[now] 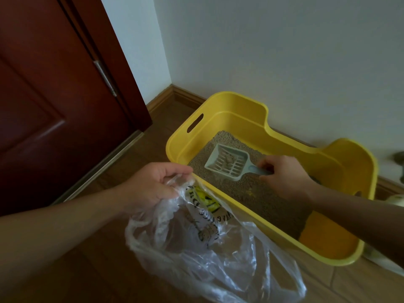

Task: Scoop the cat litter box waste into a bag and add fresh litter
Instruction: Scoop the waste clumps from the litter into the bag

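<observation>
Pale blue slotted plastic scoop (227,162) carrying a brownish clump (229,159) over grey-brown litter (251,193), mid yellow plastic litter box (240,99). Handle pinched in the right grip (284,178) at 3 o'clock. At 7 o'clock, clear printed plastic bag (207,248), bunched in the left grip (150,186), just beside the rim. Best sifted with gentle shakes, then carried level and low to a widened bag mouth.

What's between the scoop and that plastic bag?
In the head view, a strip of litter and the yellow litter box's near rim lie between scoop and bag.
</observation>
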### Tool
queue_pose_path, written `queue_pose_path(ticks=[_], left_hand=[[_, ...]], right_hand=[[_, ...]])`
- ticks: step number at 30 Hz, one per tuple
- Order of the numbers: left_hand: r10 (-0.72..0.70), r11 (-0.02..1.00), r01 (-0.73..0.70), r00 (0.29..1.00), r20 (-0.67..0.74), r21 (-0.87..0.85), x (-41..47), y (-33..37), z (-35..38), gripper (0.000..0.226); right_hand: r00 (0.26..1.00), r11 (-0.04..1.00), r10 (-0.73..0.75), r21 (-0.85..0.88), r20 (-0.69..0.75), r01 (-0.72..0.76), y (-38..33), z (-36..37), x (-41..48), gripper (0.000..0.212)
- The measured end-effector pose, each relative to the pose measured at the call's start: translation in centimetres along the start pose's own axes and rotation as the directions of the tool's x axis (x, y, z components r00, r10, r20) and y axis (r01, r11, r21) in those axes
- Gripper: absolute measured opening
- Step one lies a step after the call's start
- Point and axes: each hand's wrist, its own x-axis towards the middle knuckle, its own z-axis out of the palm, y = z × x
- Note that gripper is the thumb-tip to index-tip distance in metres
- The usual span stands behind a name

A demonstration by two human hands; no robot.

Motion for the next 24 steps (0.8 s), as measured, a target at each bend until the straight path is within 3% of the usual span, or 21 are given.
queue_pose_path(ticks=[8,16,24], left_hand=[[0.025,0.994,-0.022,0.999,-0.028,0.107,-0.6,-0.2,0.2,0.061],[0.025,0.981,-0.013,0.998,-0.059,0.194,-1.0,-0.4,0.2,0.060],[-0.015,0.985,0.028,0.997,-0.081,0.168,-1.6,-0.4,0.0,0.058]], right_hand=[[1.000,1.000,0.015,-0.024,0.018,-0.015,0.1,-2.5,-2.8,0.019],[0.995,0.995,-0.099,0.009,0.011,0.098,-0.9,-4.3,-5.8,0.020],[0.958,0.969,-0.244,0.084,0.150,0.234,-1.5,-5.1,-9.3,0.025]])
